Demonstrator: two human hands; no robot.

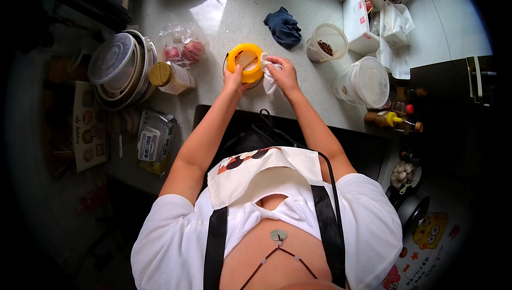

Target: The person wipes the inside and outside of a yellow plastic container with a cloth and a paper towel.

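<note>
A round container with a wide yellow ring-shaped top (258, 70) stands on the grey counter in front of me. My left hand (233, 79) grips its left side, with the thumb on the yellow rim. On the other side my right hand (284, 75) holds a crumpled white wipe (270, 85) and presses it against the right edge of the rim. The ring's middle is pale inside. Most of the container's lower body is hidden under the ring and my hands.
A dark blue cloth (283, 27) lies beyond my hands. Rightward stand a tub of dark brown bits (325, 48), a lidded white bucket (369, 83) and bottles (392, 119). Leftward are a bag of reddish bulbs (183, 50), a gold-lidded jar (172, 78), stacked bowls (113, 60) and a wipes pack (154, 141).
</note>
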